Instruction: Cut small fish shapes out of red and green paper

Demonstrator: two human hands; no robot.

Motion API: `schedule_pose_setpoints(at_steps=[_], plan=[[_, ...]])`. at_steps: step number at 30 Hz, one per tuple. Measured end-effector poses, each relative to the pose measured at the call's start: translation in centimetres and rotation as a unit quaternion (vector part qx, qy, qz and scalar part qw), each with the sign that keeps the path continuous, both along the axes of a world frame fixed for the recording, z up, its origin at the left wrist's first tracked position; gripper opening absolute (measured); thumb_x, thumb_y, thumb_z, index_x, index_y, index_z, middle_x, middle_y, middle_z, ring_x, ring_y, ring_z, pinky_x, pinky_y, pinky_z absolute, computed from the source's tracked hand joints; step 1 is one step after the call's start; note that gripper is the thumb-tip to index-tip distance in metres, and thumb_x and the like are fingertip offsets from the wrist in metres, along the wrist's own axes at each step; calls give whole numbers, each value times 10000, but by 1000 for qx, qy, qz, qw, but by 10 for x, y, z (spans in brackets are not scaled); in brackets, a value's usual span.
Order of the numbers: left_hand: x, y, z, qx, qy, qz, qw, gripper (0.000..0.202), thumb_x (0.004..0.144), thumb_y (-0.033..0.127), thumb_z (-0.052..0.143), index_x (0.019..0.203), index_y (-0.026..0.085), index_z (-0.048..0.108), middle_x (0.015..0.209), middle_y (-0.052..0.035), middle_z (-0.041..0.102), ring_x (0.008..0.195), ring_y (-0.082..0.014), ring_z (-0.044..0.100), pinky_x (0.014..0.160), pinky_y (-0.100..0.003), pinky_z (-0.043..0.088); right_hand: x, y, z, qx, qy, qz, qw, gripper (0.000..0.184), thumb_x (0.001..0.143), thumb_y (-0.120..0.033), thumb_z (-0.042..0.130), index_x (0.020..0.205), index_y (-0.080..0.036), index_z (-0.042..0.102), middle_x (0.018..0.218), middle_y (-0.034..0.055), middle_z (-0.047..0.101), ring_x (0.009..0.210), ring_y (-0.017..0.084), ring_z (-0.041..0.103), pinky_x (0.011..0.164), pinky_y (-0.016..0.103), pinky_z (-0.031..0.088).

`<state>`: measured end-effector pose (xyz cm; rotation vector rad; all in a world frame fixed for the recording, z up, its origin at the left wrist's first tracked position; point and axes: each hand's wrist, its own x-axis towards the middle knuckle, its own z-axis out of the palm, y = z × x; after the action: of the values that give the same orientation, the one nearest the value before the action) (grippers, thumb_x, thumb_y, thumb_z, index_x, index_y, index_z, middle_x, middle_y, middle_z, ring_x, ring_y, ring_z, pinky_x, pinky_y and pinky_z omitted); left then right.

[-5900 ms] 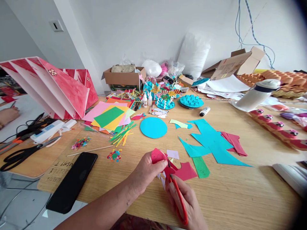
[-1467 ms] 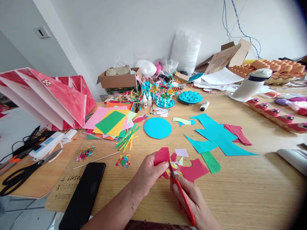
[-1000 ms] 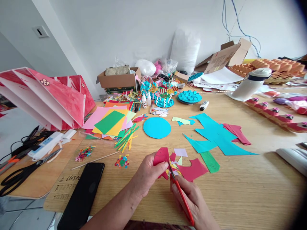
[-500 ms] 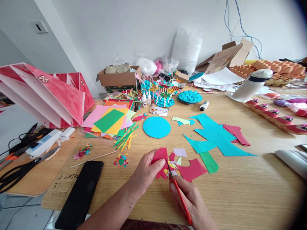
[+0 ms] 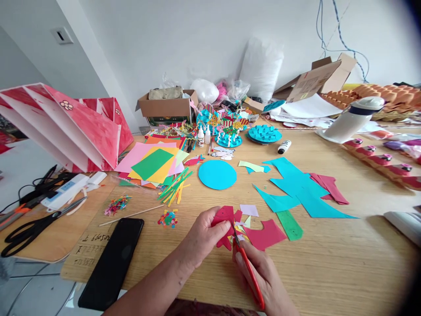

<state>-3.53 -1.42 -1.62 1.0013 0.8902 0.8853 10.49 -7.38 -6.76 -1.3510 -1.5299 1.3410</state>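
Note:
Pinched between the thumb and fingers of my left hand (image 5: 210,230) is a piece of red paper (image 5: 225,214), partly hidden by the thumb. My right hand (image 5: 259,272) is closed around red-handled scissors (image 5: 249,272), whose dark blades meet the paper's right edge. Just beyond the blades lie small paper scraps in yellow, lilac and red. A larger red offcut (image 5: 267,235) rests to their right, touching or close to the scissors hand. A blue paper circle (image 5: 217,174) lies flat farther back, with a small red paper fish (image 5: 194,160) near its upper left.
Blue offcuts (image 5: 297,184) and a green scrap (image 5: 290,224) lie to the right. Coloured sheets (image 5: 153,164), paper strips (image 5: 174,186) and a black phone (image 5: 113,263) are on the left. Black-handled scissors (image 5: 36,230) lie at far left. Glue bottles (image 5: 201,137) stand at the back.
The view has shifted slightly, so the table's things appear a little farther right. The red paper has turned slightly in my left hand. Both hands keep their hold.

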Motion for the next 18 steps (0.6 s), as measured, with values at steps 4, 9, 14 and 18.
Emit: schedule_pose_setpoints(at_steps=[4,9,14,18], plan=[[1,0,-1,-10,-7,0,1000,167,683,283,605,741,129,582,640,5,560,560,-91,447,525,-181,360,0,1,4,7,-7,-1,1000,330,871,-463,388,659,-211,407,535,-64,283,466,105,251,415,217,234],[3,0,-1,-7,-13,4,1000,132,677,254,603,697,128,570,611,15,539,553,-84,435,536,-181,352,1,2,8,27,-7,4,1000,353,873,-474,370,644,-208,400,525,-65,290,466,104,267,426,219,249],[2,0,-2,2,-15,-3,1000,114,701,246,587,692,134,563,598,24,525,567,-92,443,543,-185,349,2,2,5,31,-24,-2,999,371,878,-473,345,616,-210,336,579,-53,302,500,102,255,426,221,229],[2,-1,-3,6,-16,1,1000,136,721,268,572,758,137,571,651,12,557,605,-104,467,579,-193,365,1,1,4,27,-20,-2,999,362,879,-466,348,621,-211,338,573,-55,294,493,100,248,414,221,213]])
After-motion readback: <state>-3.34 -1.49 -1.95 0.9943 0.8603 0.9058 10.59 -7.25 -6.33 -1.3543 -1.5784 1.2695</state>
